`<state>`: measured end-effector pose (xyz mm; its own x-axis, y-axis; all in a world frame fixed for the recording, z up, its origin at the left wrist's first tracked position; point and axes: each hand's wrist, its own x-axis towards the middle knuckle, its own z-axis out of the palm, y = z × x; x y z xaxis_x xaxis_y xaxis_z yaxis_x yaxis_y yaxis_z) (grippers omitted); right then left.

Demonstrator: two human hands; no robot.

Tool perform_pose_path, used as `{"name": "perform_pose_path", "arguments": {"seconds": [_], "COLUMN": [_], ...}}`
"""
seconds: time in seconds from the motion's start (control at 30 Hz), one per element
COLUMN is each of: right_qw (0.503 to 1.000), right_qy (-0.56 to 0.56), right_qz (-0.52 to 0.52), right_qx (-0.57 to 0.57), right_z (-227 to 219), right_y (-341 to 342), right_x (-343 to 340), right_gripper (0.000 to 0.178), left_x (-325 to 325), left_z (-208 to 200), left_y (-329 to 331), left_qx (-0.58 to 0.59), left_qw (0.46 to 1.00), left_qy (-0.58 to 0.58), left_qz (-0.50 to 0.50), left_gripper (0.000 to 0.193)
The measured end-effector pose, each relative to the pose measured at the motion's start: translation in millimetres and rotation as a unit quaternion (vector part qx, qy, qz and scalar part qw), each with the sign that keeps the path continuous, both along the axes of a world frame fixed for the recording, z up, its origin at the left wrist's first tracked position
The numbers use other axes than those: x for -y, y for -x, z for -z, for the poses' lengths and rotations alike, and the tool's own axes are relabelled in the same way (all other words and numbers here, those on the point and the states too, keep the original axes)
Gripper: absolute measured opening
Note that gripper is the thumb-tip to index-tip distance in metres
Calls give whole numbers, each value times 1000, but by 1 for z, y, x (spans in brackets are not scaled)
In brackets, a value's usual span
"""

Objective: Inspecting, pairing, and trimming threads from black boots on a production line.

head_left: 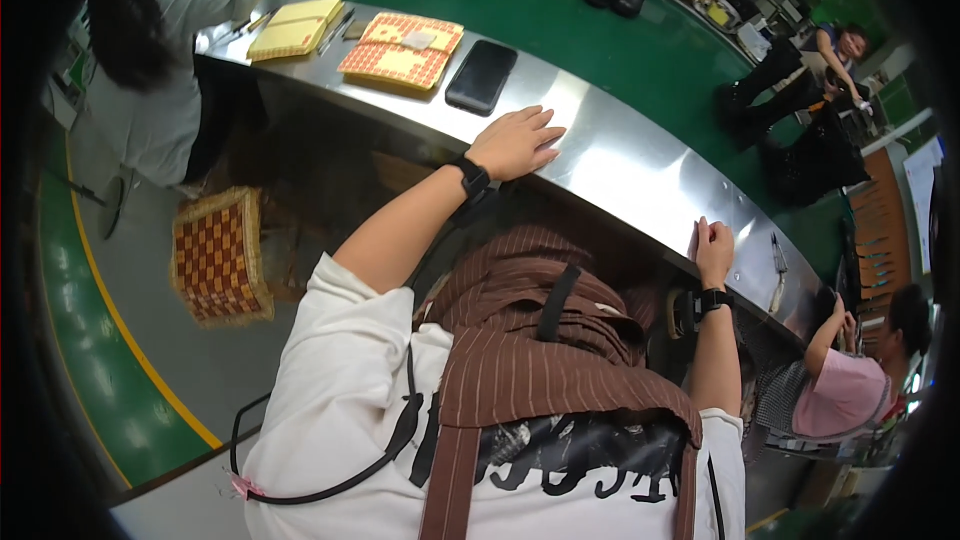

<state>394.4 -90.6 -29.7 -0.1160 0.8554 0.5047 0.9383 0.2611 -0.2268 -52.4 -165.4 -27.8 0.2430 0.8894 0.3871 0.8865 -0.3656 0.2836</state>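
My left hand [515, 143] lies palm down on the shiny metal bench [630, 165], fingers spread, with nothing in it. A black smartphone [482, 77] lies flat just beyond it. Left of the phone rests a yellow, orange-patterned packet [403, 50] with a small pale piece on top. My right hand [713, 250] rests at the bench's near edge, fingers curled in; I see nothing in them. Closest to that hand, on its right, lies a slim metal hand tool [778, 265] with a pale lower part, its kind unclear.
A plain yellow booklet [296, 32] and thin tools lie at the bench's left end. One person [160, 70] sits on the left, another in pink [845, 395] on the right. A stool with a checkered cushion [218, 258] stands at left. Across the green floor, a person [835, 55] bends.
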Motion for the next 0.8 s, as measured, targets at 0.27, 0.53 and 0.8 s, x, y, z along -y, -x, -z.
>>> {"name": "perform_pose_path", "arguments": {"seconds": [0.27,0.53,0.8], "right_qw": [998,996,995], "right_qy": [-4,13,28], "right_qz": [29,48,60], "right_qx": [-56,-73,-70], "right_z": [-4,-10,-10], "right_y": [10,16,16], "right_x": [7,11,13], "right_gripper": [43,44,43], "left_x": [5,2,1], "left_z": [-9,-8,-6], "left_y": [-5,-6,-6], "left_qx": [1,-26,-34], "left_qw": [1000,999,999], "left_qy": [-15,-24,-36], "left_qz": [-11,2,5], "left_gripper": [43,43,44]}}
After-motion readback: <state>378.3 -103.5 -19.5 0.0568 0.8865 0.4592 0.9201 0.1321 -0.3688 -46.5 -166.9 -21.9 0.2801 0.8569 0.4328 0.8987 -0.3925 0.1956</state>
